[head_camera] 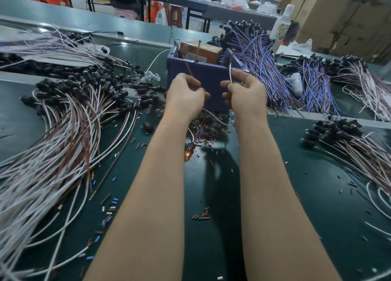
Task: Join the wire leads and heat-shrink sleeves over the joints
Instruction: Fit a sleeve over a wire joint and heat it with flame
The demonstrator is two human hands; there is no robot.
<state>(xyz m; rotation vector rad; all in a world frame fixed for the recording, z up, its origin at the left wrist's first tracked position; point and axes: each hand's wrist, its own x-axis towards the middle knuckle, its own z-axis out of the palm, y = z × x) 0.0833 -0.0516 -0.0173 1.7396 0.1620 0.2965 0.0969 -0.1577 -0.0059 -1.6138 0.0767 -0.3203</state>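
Observation:
My left hand (186, 94) pinches a brown wire lead (189, 68) whose end points up toward a metal pin on the purple box (211, 77). A white wire lead (230, 73), gripped by my right hand (245, 94), runs up to a second pin at the box's right corner. Both hands are raised side by side just in front of the box. Below them a small lamp (188, 152) glows orange, dangling on wires above the green mat (264, 196). Short brown, blue and white sleeve pieces (110, 211) lie scattered on the mat.
A big fan of white and brown leads with black caps (69, 122) covers the left side. Blue and brown bundles (260, 63) lie behind the box on the right, another capped bundle (349, 145) at the right edge. A white bottle (282, 27) stands at the back.

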